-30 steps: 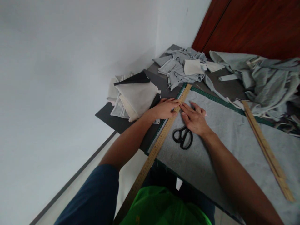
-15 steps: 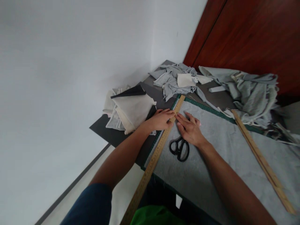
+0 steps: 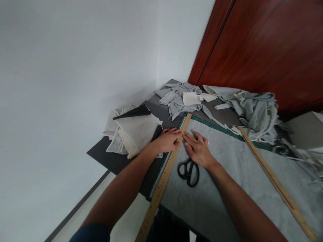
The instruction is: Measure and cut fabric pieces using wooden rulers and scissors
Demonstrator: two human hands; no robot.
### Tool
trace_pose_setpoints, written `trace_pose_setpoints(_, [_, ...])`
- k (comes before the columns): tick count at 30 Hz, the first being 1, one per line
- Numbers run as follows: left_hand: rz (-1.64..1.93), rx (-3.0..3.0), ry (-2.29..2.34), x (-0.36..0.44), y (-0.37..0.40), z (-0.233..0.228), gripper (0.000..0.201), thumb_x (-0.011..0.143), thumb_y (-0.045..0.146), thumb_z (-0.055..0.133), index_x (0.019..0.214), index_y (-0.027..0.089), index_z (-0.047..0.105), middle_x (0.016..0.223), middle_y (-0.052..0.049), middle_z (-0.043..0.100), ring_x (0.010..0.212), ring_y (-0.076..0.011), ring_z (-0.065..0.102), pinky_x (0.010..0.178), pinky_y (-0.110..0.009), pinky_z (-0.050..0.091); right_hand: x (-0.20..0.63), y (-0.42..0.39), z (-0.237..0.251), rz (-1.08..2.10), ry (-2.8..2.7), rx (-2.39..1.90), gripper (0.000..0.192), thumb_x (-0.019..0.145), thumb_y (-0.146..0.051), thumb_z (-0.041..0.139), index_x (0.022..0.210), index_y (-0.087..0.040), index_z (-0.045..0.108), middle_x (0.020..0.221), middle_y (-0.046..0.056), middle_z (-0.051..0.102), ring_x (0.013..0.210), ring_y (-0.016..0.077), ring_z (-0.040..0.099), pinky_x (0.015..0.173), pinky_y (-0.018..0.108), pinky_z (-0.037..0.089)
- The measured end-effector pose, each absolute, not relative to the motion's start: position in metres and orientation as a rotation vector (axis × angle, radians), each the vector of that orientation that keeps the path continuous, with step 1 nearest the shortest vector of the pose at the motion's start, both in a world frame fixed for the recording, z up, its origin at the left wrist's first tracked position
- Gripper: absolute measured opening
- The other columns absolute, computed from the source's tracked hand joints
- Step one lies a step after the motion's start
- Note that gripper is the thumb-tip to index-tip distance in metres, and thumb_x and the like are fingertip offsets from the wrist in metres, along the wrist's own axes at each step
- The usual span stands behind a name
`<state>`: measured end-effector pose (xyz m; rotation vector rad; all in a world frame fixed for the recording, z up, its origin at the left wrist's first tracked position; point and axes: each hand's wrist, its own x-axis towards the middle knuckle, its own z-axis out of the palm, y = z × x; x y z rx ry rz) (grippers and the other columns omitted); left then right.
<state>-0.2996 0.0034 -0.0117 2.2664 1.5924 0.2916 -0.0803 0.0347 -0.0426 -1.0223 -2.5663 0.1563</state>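
Observation:
A long wooden ruler (image 3: 163,183) runs across grey fabric (image 3: 227,178) near its left edge. My left hand (image 3: 168,140) lies on the ruler, fingers stretched out; a small dark spot by its thumb is too small to name. Against the ruler's right side rest the fingertips of my right hand (image 3: 198,149), flat and somewhat spread over the fabric. Something pink peeks out past that hand, mostly hidden. Just below it lie black-handled scissors (image 3: 188,172), their blades covered by the hand. A green cutting mat (image 3: 214,125) shows around the fabric's border.
Left of the ruler sits a stack of pale cloth pieces (image 3: 137,131) with black pieces. Grey scraps (image 3: 180,97) lie at the far corner, with a cloth heap (image 3: 259,107) by the red-brown wooden panel (image 3: 264,50). A second wooden strip (image 3: 275,179) crosses the fabric.
The whole scene has shifted slightly down and left as my head moved. Both hands keep the same places on the ruler and fabric.

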Motion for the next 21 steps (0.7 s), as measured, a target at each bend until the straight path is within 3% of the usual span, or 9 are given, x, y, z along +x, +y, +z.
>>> trace_pose_setpoints(7, [0.286, 2.291, 1.629, -0.297, 0.003, -0.007, 0.059, 0.094, 0.025, 0.052, 0.152, 0.019, 0.05, 0.167, -0.01, 0.04, 0.157, -0.0275, 0.031, 0.127, -0.049, 0.027, -0.081, 0.04, -0.04, 0.323, -2.392, -1.034, 0.047, 0.105, -0.038, 0.042, 0.142, -0.023, 0.065, 0.149, 0.008, 0.063, 0.145, 0.0364, 0.043, 0.111, 0.062, 0.037])
trace_pose_setpoints(11, [0.27, 2.305, 1.684, -0.293, 0.0, -0.002, 0.057, 0.09, 0.023, 0.053, 0.147, 0.019, 0.055, 0.166, -0.012, 0.04, 0.157, -0.0307, 0.031, 0.125, -0.053, 0.031, -0.062, 0.057, -0.03, 0.375, -2.061, -1.143, 0.043, 0.101, -0.038, 0.044, 0.122, -0.02, 0.076, 0.123, 0.012, 0.076, 0.121, 0.0294, 0.063, 0.105, 0.05, 0.049])
trace_pose_setpoints(15, [0.245, 2.344, 1.738, -0.29, -0.002, 0.0, 0.054, 0.091, 0.024, 0.053, 0.144, 0.02, 0.059, 0.166, -0.013, 0.04, 0.157, -0.033, 0.028, 0.125, -0.057, 0.028, -0.035, 0.071, -0.02, 0.267, -2.047, -1.4, 0.034, 0.09, -0.031, 0.054, 0.11, -0.017, 0.077, 0.106, 0.013, 0.079, 0.099, 0.0287, 0.07, 0.098, 0.047, 0.052])
trace_pose_setpoints(21, [0.218, 2.294, 1.813, -0.296, 0.009, -0.005, 0.053, 0.092, 0.021, 0.051, 0.141, 0.033, 0.065, 0.153, -0.006, 0.052, 0.15, -0.0295, 0.035, 0.122, -0.049, 0.034, -0.028, 0.066, -0.022, 0.132, -2.378, -1.546, 0.031, 0.09, -0.032, 0.059, 0.107, -0.014, 0.077, 0.106, 0.016, 0.077, 0.114, 0.0337, 0.066, 0.104, 0.049, 0.046])
